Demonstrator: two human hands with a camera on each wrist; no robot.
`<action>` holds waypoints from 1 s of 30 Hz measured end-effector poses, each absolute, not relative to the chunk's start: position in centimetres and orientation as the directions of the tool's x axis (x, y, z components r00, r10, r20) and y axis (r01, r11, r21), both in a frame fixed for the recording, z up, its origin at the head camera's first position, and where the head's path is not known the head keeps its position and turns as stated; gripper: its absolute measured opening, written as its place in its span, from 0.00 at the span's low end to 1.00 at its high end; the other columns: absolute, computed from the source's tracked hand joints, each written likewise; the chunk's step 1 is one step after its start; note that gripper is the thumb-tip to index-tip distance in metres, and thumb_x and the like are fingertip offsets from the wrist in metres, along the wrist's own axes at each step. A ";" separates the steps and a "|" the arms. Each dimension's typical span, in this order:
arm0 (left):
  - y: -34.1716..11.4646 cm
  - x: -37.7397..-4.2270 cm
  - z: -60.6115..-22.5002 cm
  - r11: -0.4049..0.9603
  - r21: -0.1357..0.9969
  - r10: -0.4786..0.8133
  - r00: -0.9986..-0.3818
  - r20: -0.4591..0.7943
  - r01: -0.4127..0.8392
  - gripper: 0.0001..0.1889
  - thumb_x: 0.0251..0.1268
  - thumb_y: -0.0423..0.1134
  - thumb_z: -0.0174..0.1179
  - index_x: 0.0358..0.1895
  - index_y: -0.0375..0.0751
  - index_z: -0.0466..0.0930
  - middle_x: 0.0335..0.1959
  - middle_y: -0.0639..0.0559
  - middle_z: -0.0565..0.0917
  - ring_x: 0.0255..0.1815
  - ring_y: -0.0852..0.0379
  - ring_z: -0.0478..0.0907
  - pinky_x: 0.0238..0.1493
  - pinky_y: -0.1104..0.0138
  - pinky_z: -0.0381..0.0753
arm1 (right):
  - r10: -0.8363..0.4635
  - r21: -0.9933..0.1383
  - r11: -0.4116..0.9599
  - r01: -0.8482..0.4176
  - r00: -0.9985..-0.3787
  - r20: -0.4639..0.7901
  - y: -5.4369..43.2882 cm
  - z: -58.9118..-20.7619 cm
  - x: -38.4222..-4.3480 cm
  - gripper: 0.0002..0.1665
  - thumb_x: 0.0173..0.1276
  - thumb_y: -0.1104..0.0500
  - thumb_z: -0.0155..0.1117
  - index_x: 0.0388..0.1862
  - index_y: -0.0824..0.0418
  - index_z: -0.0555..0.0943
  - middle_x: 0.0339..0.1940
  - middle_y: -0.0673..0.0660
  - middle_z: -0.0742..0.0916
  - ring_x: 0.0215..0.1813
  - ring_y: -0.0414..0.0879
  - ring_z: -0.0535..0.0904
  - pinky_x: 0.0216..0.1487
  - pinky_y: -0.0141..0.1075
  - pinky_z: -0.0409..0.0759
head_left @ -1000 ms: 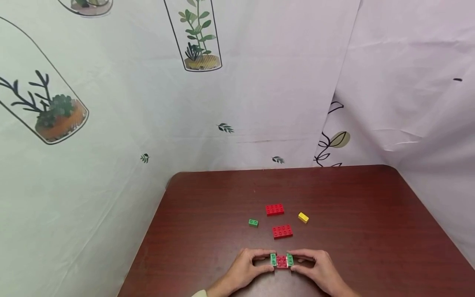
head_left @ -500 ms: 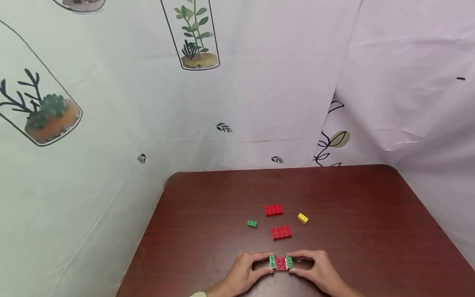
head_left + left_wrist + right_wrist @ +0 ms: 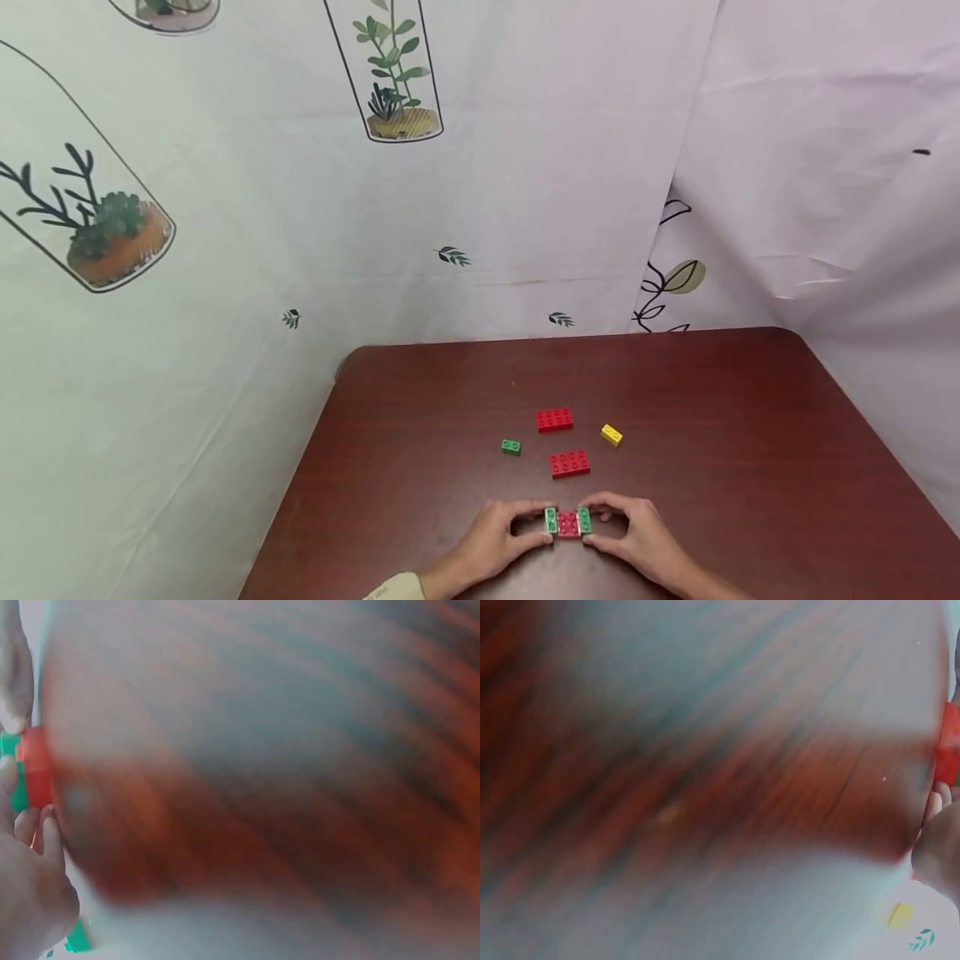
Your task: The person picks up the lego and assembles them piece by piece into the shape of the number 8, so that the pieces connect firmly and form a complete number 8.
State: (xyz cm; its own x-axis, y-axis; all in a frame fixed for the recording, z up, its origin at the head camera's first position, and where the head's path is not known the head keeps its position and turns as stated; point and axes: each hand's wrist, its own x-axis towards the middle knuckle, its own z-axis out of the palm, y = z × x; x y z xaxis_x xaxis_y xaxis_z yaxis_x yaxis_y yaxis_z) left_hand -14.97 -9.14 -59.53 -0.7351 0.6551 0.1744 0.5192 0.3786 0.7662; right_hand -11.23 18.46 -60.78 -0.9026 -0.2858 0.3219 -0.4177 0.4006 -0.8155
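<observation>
Close to the near edge of the head view, a small red brick (image 3: 567, 523) with studs on top lies between two upright green bricks, a left green brick (image 3: 551, 521) and a right green brick (image 3: 584, 520). My left hand (image 3: 497, 535) pinches the left green brick, index finger at its far end and thumb at its near end. On the other side, my right hand (image 3: 639, 533) grips the right green brick the same way, its fingers arched. The left wrist view catches the red brick (image 3: 39, 766) at its left edge, partly covered by fingers.
Beyond the hands lie two loose red bricks, a nearer one (image 3: 570, 463) and a farther one (image 3: 554, 419). A small green brick (image 3: 511, 447) is to their left, a yellow brick (image 3: 611, 434) to their right. The brown table (image 3: 420, 400) meets a printed cloth (image 3: 495, 192) at the back.
My right fingers arch more than before around the right green brick. Both hands stay at the bricks; the head view has shifted slightly and more of the left sleeve shows.
</observation>
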 end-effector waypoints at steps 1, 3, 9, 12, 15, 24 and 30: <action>-9.2 -15.2 -59.4 0.370 0.771 0.665 -0.727 0.170 0.519 0.21 0.73 0.47 0.70 0.64 0.45 0.87 0.58 0.59 0.88 0.57 0.67 0.83 0.54 0.72 0.84 | -0.288 -0.814 0.400 -0.421 -0.901 0.324 18.4 -60.7 -11.3 0.21 0.58 0.57 0.87 0.50 0.53 0.89 0.43 0.43 0.91 0.41 0.36 0.84 0.39 0.32 0.86; -9.3 -15.6 -59.1 0.344 0.801 0.686 -0.714 0.141 0.489 0.22 0.73 0.45 0.71 0.65 0.43 0.86 0.59 0.57 0.88 0.57 0.67 0.83 0.55 0.72 0.84 | -0.290 -0.818 0.393 -0.421 -0.900 0.324 18.3 -60.7 -11.4 0.22 0.58 0.58 0.87 0.50 0.53 0.88 0.44 0.44 0.91 0.41 0.37 0.84 0.40 0.33 0.85; -9.2 -17.6 -57.2 0.303 0.878 0.669 -0.739 0.081 0.370 0.23 0.72 0.39 0.72 0.66 0.37 0.83 0.59 0.49 0.88 0.58 0.56 0.86 0.59 0.65 0.85 | -0.299 -0.835 0.372 -0.405 -0.904 0.306 18.4 -60.5 -11.4 0.23 0.59 0.57 0.87 0.52 0.55 0.88 0.46 0.47 0.91 0.42 0.39 0.85 0.41 0.33 0.85; -8.9 -18.6 -56.7 0.300 0.886 0.605 -0.789 0.110 0.353 0.22 0.71 0.36 0.72 0.66 0.37 0.83 0.59 0.46 0.89 0.58 0.50 0.87 0.59 0.62 0.86 | -0.302 -0.836 0.365 -0.409 -0.902 0.309 18.4 -60.4 -11.3 0.23 0.59 0.57 0.86 0.52 0.56 0.88 0.46 0.47 0.91 0.42 0.39 0.85 0.41 0.33 0.85; -8.4 -19.2 -56.7 0.325 0.885 0.538 -0.835 0.118 0.334 0.24 0.71 0.36 0.72 0.67 0.38 0.82 0.60 0.47 0.88 0.61 0.52 0.86 0.61 0.64 0.85 | -0.305 -0.837 0.358 -0.413 -0.899 0.313 18.4 -60.4 -11.2 0.23 0.59 0.57 0.86 0.52 0.57 0.88 0.47 0.48 0.91 0.43 0.40 0.85 0.42 0.34 0.86; -6.2 -19.7 -58.0 0.339 0.892 0.407 -0.901 0.148 0.300 0.24 0.69 0.35 0.73 0.66 0.33 0.82 0.60 0.44 0.87 0.61 0.50 0.85 0.61 0.65 0.84 | -0.318 -0.862 0.343 -0.373 -0.910 0.267 18.5 -60.6 -11.2 0.25 0.60 0.56 0.86 0.55 0.58 0.87 0.49 0.51 0.91 0.45 0.42 0.86 0.43 0.35 0.86; -4.7 -19.5 -58.5 0.360 0.891 0.362 -0.921 0.142 0.278 0.24 0.67 0.35 0.76 0.64 0.33 0.84 0.58 0.45 0.89 0.60 0.50 0.86 0.59 0.67 0.85 | -0.317 -0.861 0.351 -0.367 -0.912 0.259 18.6 -60.6 -11.3 0.25 0.60 0.56 0.86 0.55 0.58 0.87 0.49 0.51 0.91 0.45 0.42 0.86 0.43 0.35 0.86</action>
State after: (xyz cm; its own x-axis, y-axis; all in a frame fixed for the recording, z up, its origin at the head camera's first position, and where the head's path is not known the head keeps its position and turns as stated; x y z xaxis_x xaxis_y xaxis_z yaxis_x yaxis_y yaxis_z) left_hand -19.52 -4.74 -58.52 -0.9214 0.3620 0.1416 0.2782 0.3598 0.8906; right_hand -11.33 18.59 -60.61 -0.9122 -0.3171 0.2595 -0.3671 0.3510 -0.8614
